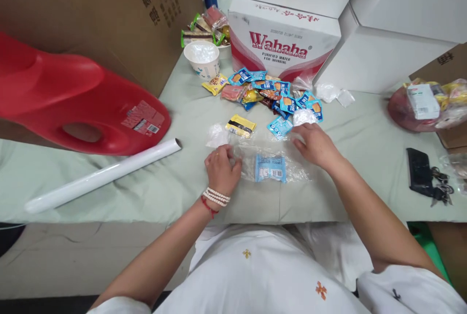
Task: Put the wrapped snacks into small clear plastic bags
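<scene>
A clear plastic bag (248, 160) lies spread on the green cloth between my hands, with a light blue snack packet (270, 168) on or inside it; I cannot tell which. My left hand (223, 172) rests at the bag's left edge, fingers loosely bent and thumb apart. By the bag's upper right corner is my right hand (316, 144), its thumb and fingers apart. Its fingertips are close to a white-and-clear packet (305, 117) and a blue packet (280, 127). Above my left hand lie a yellow packet (241, 125) and a crumpled clear wrapper (218, 135).
Behind sits a pile of snack packets (268, 87) before a Wahaba-style "Wahaha" carton (284, 36). A paper cup (202, 61) stands at its left. A red jug (120, 104) and a white roll (105, 175) lie left; a black case with keys (419, 173) lies right.
</scene>
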`<state>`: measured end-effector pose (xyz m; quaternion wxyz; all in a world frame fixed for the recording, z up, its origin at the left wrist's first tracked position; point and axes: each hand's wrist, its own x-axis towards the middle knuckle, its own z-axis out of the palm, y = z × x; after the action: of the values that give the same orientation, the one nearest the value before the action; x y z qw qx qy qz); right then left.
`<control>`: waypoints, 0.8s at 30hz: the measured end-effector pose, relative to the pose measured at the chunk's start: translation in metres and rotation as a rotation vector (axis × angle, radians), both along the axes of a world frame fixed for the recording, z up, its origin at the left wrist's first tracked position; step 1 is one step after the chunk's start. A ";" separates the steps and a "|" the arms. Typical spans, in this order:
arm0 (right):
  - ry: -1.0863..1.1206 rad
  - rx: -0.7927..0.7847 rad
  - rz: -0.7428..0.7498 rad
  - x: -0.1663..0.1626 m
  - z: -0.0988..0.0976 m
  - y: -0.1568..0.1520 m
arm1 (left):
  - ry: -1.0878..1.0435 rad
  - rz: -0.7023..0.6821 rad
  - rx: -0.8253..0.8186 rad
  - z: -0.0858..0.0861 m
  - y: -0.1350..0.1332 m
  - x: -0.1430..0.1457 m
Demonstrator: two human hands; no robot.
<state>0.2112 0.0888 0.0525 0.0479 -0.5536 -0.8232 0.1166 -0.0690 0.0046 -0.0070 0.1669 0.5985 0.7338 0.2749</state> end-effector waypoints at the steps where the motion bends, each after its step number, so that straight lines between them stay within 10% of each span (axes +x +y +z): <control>1: 0.005 -0.002 0.043 -0.012 -0.003 0.006 | 0.029 0.020 0.004 0.000 0.001 0.001; 12: 0.119 -0.232 0.146 -0.054 -0.015 0.035 | -0.084 -0.069 -0.138 0.003 0.019 0.009; 18: 0.189 -0.054 0.300 -0.047 0.010 -0.012 | -0.085 -0.095 -0.155 -0.004 0.025 0.010; 24: 0.196 -0.138 0.505 -0.033 -0.019 -0.070 | -0.204 -0.181 0.045 -0.004 0.012 -0.013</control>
<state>0.1778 0.0188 0.0334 0.0589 -0.3188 -0.9166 0.2338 -0.0824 0.0162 -0.0110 0.2513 0.6347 0.6498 0.3343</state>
